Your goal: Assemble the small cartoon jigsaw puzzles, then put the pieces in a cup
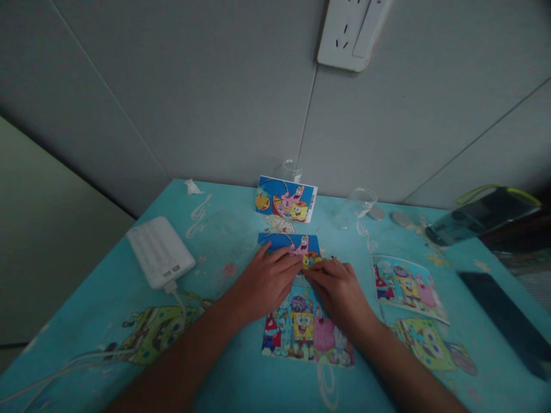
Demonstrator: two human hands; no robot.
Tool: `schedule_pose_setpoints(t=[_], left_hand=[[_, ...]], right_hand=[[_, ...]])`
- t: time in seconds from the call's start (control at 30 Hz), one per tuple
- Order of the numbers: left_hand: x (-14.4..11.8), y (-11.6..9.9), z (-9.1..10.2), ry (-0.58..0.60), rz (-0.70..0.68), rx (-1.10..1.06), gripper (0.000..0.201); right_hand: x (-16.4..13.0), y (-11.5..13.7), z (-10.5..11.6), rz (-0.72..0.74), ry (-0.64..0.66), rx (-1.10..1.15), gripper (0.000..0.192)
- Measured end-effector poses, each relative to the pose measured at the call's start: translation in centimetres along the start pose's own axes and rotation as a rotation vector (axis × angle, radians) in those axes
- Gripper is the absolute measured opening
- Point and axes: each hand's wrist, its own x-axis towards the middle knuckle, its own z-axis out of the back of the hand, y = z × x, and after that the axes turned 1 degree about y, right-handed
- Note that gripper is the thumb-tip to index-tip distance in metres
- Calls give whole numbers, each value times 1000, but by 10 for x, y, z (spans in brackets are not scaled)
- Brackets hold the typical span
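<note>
My left hand point(269, 280) and my right hand point(338, 289) lie side by side on the turquoise table point(232, 378), fingertips meeting over a small yellow puzzle piece point(310, 260). The piece sits at the lower edge of a blue cartoon jigsaw point(301, 242). Just below my hands lies a second cartoon jigsaw picture point(303, 335), partly covered by my wrists. Whether either hand grips the piece cannot be told.
A cartoon reference card point(286, 199) leans against the grey wall. A white power bank point(160, 250) with a cable lies at the left. Another cartoon picture point(407, 285) lies at the right, with a dark phone point(503, 312) and a dark pouch point(477, 217) beyond. A clear cup point(360, 202) stands near the wall.
</note>
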Motion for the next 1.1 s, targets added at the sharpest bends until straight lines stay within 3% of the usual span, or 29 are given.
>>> schedule_pose_setpoints(t=[0.27,0.37,0.57,0.67,0.77,0.87,1.1], left_hand=[[0,-1,2,4,10,-5,44],[-1,-1,1,2,11,3,45],[-1,0,-2,-8,6,11,42],[-2,0,-2,16,25,-10,42],[-2,1,-2,41,35,-34,41],[-3,2,-2,53,48,-44,41],[-3,4,0,67,53,-78,41]], right_hand=[[-2,2,10,-16,-49,-53,38],[0,3,7,-51,-4,-125,45],[5,7,4,-59,55,-174,43],[3,-11,11,-117,-15,-54,43],[-4,-42,20,-269,-148,79,34],[-10,-63,25,-327,-141,197,24],[-4,-55,18,-320,-62,197,20]])
